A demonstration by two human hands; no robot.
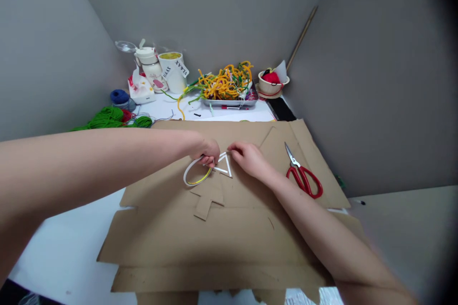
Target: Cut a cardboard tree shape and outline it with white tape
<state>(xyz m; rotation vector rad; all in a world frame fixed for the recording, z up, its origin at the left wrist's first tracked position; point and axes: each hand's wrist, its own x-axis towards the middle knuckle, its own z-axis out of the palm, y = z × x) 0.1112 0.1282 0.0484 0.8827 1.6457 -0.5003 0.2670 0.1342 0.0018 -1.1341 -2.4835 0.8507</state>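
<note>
A cardboard cut-out [205,206], shaped like a tree with a short trunk, lies on a large cardboard sheet. White tape strips [228,166] form a triangle on its upper part. My left hand [209,151] is closed around a thin roll of tape [186,175], white outside with yellow inside, held just above the cut-out's left side. My right hand [247,158] has its fingertips pinched together at the upper corner of the triangle, at the cut-out's edge. What exactly lies between those fingertips is hard to see.
Red-handled scissors [304,180] lie partly open to the right on the cardboard sheet [243,243]. Behind stand a tray [231,103] of yellow and green yarn, a white cup [175,78], a bottle [154,72] and a bowl [274,88]. Green yarn [107,118] lies at left.
</note>
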